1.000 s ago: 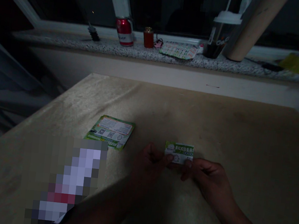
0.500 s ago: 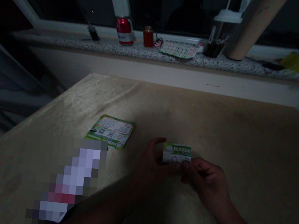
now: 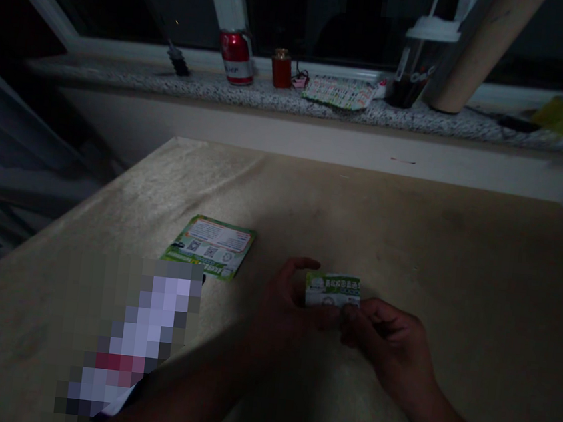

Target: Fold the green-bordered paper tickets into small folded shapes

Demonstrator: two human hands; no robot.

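Note:
A small green-and-white printed paper leaflet [image 3: 335, 285] is held above the table between both hands, its printed side towards me. It looks folded, though its back is hidden. My left hand [image 3: 287, 309] grips the left and lower edge, thumb along the bottom and index finger reaching up behind the left side. The thumb and bent fingers of my right hand [image 3: 391, 340] pinch the lower right corner. Left of the hands lie flat green leaflets [image 3: 215, 239] with similar print, apparently stacked.
A blurred-out, lit object [image 3: 148, 331], perhaps a phone, lies on the table [image 3: 409, 238] beside my left forearm. Along the windowsill stand a red can [image 3: 236, 58], a small red jar [image 3: 281, 70], a blister pack [image 3: 339, 93], a lidded cup [image 3: 411, 70] and a cardboard tube [image 3: 484, 54].
Both hands stay nearly in place on the leaflet. Its top edge has tipped a little, and my left index finger stretches slightly further right. The view has shifted slightly.

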